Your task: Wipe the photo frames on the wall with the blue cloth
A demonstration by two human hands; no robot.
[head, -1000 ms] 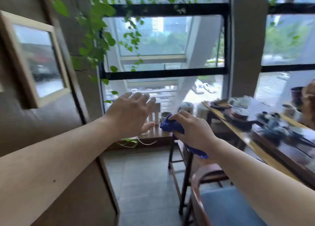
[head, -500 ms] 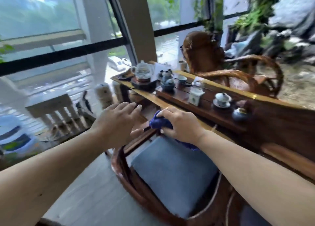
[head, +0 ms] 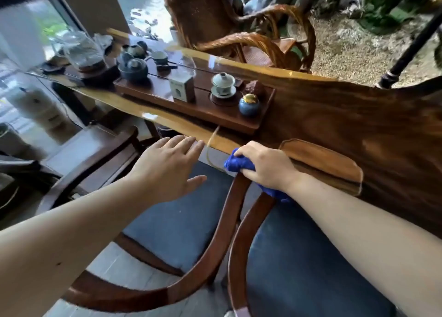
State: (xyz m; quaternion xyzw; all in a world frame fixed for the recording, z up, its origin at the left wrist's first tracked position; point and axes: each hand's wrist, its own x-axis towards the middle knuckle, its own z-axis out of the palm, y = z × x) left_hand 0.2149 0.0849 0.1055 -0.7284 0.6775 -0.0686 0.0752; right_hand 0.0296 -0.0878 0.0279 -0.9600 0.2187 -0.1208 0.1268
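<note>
My right hand (head: 265, 165) is closed around the bunched blue cloth (head: 236, 163), held over the near edge of a long wooden table (head: 358, 130); a tail of the cloth hangs below my wrist. Left of it, my left hand (head: 167, 168) hovers flat with fingers spread and nothing in it, above a chair's blue seat cushion (head: 186, 218). No photo frame or wall shows in this view.
A dark wooden tea tray (head: 198, 108) carries a teapot (head: 132, 69), a lidded cup (head: 223, 83), a small box (head: 181, 88) and a blue jar (head: 249, 104). Two wooden chairs (head: 236, 197) with blue cushions stand below my arms. A rattan chair (head: 239, 25) stands beyond the table.
The view has swung right and down, from the wall frame and window to the tea table and chairs. Both hands keep their pose, the right still gripping the cloth.
</note>
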